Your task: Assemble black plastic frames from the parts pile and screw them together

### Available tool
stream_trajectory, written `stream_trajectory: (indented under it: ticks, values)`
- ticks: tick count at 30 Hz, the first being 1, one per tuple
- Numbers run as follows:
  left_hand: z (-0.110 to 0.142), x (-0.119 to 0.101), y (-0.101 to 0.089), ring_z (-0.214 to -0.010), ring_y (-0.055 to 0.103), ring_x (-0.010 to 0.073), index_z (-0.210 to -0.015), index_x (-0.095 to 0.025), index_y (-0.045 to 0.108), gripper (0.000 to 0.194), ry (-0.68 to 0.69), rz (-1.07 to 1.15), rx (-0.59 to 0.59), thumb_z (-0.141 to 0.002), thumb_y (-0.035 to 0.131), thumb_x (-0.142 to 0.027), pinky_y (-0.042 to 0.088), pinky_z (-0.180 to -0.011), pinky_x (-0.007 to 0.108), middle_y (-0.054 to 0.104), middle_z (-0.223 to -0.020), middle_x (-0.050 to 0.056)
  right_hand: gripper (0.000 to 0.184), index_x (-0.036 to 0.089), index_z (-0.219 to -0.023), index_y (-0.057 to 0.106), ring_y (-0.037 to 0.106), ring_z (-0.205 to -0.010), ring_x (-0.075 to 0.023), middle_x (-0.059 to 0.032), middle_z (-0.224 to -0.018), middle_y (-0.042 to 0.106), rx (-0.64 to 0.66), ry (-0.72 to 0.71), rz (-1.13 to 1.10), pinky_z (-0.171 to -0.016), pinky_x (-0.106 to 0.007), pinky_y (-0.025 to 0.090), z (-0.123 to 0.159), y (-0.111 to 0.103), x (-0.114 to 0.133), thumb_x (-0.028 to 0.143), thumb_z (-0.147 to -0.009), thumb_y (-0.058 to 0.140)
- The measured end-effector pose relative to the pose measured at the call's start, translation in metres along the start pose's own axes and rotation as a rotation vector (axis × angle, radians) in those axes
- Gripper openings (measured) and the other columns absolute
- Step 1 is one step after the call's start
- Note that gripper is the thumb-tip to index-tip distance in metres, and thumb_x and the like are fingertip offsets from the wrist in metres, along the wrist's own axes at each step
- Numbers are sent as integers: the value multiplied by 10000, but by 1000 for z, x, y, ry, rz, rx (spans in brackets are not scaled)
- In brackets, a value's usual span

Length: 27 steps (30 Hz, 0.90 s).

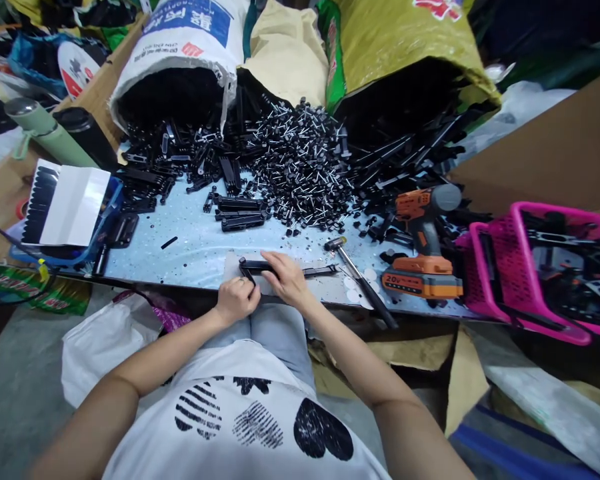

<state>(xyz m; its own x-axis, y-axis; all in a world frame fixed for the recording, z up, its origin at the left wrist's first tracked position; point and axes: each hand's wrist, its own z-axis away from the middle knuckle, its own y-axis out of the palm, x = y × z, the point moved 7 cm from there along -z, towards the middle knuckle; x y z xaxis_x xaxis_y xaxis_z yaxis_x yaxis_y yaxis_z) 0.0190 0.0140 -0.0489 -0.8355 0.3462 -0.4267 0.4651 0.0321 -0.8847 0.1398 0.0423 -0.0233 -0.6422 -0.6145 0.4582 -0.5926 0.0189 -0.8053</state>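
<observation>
At the front edge of the table, my right hand [289, 281] lies over a long black bar [258, 265], its fingers closed on it. A narrow dark strip with a metallic sheen [321, 271] sticks out to the right beyond that hand; whether it belongs to the bar is hidden. My left hand [239, 300] pinches a short black arm [247, 272] that meets the bar's left end at an angle. Just right of my hands lies a hammer [359, 275] with a metal head and black handle.
Behind my hands is a heap of black-headed screws or pins [305, 167]. Black parts spill from a white sack [180, 47] and a yellow sack [395, 47]. On the right stand an orange cordless drill [423, 240] and a pink basket [517, 267]; a blue tray [114, 200] sits left.
</observation>
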Motion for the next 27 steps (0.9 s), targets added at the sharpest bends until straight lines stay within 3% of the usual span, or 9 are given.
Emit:
stream_trajectory:
  ticks: [3,5,11,16,19,21,23,25,27]
  values:
    - [2,6,11,-732,653,218,-797,-138,699,342,-291,-141,175,-861,450,-364,467,-670,299,688,-759,121,451,183,-1320,482,505,-1107,-206,-110,-1259,545,151,-152,-28,-923,-358,416,-17,25,7,403,-957,330]
    - [-3,8,14,-750,665,233,-841,-124,714,378,-393,-176,246,-868,437,-380,470,-679,306,699,-795,137,445,179,-1320,485,518,-1073,-192,-99,-1212,577,187,-154,-47,-915,-348,422,-22,37,6,382,-968,303]
    - [-8,18,13,-827,671,263,-858,-128,727,383,-405,-187,314,-862,447,-389,476,-728,326,707,-860,152,481,169,-1307,511,496,-1005,-232,-121,-1214,562,223,-78,82,-858,-389,420,-13,47,2,433,-952,322]
    - [-4,15,21,-793,671,232,-869,-148,714,333,-441,-141,239,-885,414,-293,478,-722,309,704,-822,128,465,186,-1314,502,494,-1020,-235,-116,-1223,561,224,-29,125,-854,-394,416,-14,48,8,401,-964,284]
    - [-5,11,17,-757,660,228,-814,-138,694,309,-221,-133,138,-883,442,-303,481,-682,311,686,-767,121,466,193,-1329,472,485,-1111,-218,-103,-1301,516,189,-146,70,-911,-382,407,-1,30,6,407,-968,270]
    - [-9,3,8,-812,650,233,-811,-138,680,307,79,-129,23,-891,443,-316,483,-696,320,677,-783,118,506,180,-1320,470,465,-1162,-232,-122,-1322,496,123,-173,121,-932,-390,395,17,7,-10,482,-936,339]
    - [-13,-9,2,-944,623,237,-926,-135,663,300,412,-121,-57,-904,436,-330,474,-785,339,674,-918,127,616,137,-1236,533,490,-1117,-273,-169,-1257,531,41,-55,277,-886,-402,404,37,-18,-43,607,-851,433]
    - [-20,-20,5,-1062,576,244,-1110,-122,597,340,646,-129,-36,-911,443,-350,439,-879,361,628,-1102,149,661,108,-1029,624,554,-948,-271,-186,-1055,613,67,60,416,-777,-369,415,54,-32,-73,697,-777,464]
    - [-34,-27,15,-1048,576,248,-1222,-94,517,421,708,-170,71,-920,429,-373,434,-869,365,597,-1146,178,627,119,-800,636,566,-758,-220,-138,-800,630,166,89,475,-672,-313,386,63,-33,-90,715,-776,441]
